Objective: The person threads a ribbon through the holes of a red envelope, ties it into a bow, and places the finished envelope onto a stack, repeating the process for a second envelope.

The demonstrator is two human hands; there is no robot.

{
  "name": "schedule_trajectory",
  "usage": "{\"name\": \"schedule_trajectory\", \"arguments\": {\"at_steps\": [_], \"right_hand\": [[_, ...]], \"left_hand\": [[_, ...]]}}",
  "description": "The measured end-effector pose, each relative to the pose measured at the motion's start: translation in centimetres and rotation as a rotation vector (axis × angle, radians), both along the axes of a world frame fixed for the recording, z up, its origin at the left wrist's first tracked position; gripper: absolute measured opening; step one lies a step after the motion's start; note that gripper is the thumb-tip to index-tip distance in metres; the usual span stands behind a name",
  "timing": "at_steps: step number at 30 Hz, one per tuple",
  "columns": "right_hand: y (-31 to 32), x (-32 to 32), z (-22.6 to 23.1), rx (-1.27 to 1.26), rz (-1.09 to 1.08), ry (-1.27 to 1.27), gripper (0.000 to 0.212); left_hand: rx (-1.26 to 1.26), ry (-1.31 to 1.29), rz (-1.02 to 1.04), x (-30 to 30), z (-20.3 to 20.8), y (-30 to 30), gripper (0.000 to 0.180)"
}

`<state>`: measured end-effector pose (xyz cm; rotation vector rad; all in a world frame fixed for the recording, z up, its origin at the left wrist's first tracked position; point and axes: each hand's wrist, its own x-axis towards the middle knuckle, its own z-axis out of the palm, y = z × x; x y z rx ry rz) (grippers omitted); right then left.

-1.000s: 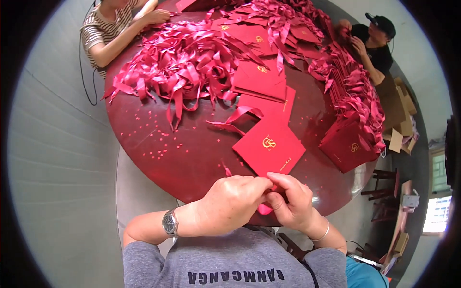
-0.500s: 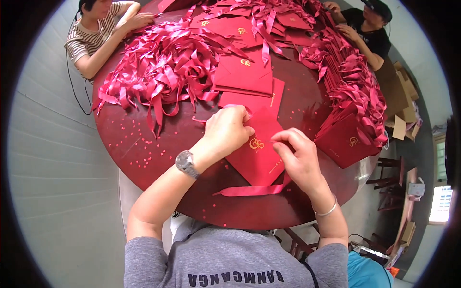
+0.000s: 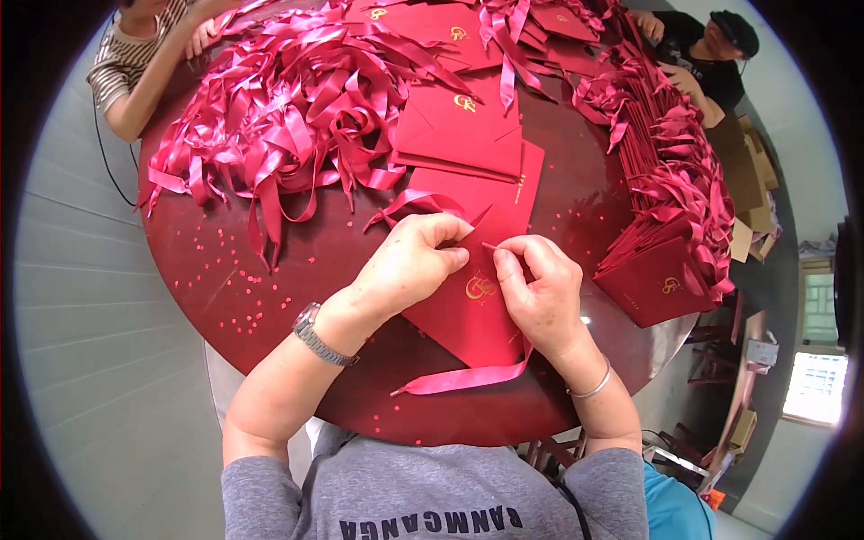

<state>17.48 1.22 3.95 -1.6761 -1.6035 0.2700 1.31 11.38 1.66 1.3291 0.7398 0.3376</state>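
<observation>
A flat red paper bag (image 3: 459,328) with a gold emblem lies in front of me, tilted on the table. Above its upper part my left hand (image 3: 409,265) is closed in a pinch, a pink-red ribbon (image 3: 418,203) running out beyond its fingers. Just to the right, my right hand (image 3: 544,292) pinches a thin ribbon end (image 3: 489,246), its tip poking left toward the left fingertips. A second length of ribbon (image 3: 463,382) curves from beneath the right hand across the bag's near corner. Where the ribbons pass through the bag is hidden.
Beyond lie stacked red bags (image 3: 459,135) and a large heap of loose ribbons (image 3: 297,117). A long row of ribboned bags (image 3: 661,279) stands at the right. Small red dots (image 3: 243,288) dot the round table (image 3: 360,396). Two people sit across, left and right.
My hands have come closer together over the bag, and a ribbon end now shows in the right fingertips. The view has shifted slightly. The person at the left has moved their arms.
</observation>
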Motion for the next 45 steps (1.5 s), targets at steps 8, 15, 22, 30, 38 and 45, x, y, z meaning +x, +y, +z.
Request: {"name": "schedule_trajectory", "arguments": {"at_steps": [8,15,22,30,38,45], "right_hand": [[0.5,0.3,0.3,-0.156,-0.031,0.064,0.005],[0.6,-1.3,1.6,-0.073,0.035,-0.426,0.005],[0.4,0.4,0.6,-0.206,-0.012,0.182,0.006],[0.3,0.6,-0.7,-0.137,0.042,0.323,0.006],[0.4,0.4,-0.9,-0.022,0.077,0.193,0.003],[0.2,0.4,-0.7,-0.013,0.076,0.187,0.003]], "left_hand": [[0.197,0.079,0.007,0.1,0.6,-0.6,0.020],[0.502,0.028,0.140,0.5,0.2,-2.4,0.025],[-0.035,-0.098,0.150,0.3,0.2,-1.6,0.017],[-0.099,-0.052,0.081,-0.1,0.1,-0.9,0.010],[-0.033,-0.023,0.097,0.0,0.8,-1.0,0.011],[-0.129,-0.053,0.015,-0.2,0.8,-0.5,0.016]]}}
